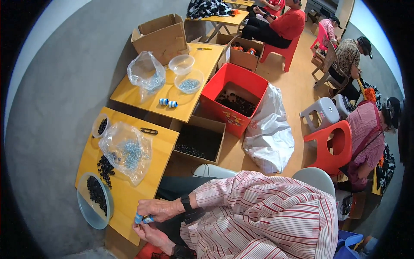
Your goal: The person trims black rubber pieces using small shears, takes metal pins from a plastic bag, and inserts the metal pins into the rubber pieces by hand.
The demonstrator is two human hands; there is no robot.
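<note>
My right hand (161,210), the upper one in the head view, is closed, its fingertips pressed together over the table edge. Just below it, my left hand (154,236) is closed too, its fingertips meeting the right's. Blue-and-white bits (138,218) show at the fingertips; I cannot tell if they are held or wrapped round the fingers. Nearby on the yellow table (159,144) stands a clear tub (111,206) of small black round parts. Loose black parts (105,168) lie by a plastic bag (140,166) of small silvery metal pieces.
Black snips (149,131) and a small cup (99,124) of black parts sit farther up. A second table (189,110) bears two blue-and-white rolls (168,102), bowls and a carton. A red bin (233,118), an open box (217,138) and a white sack (269,134) stand alongside. Other people sit beyond.
</note>
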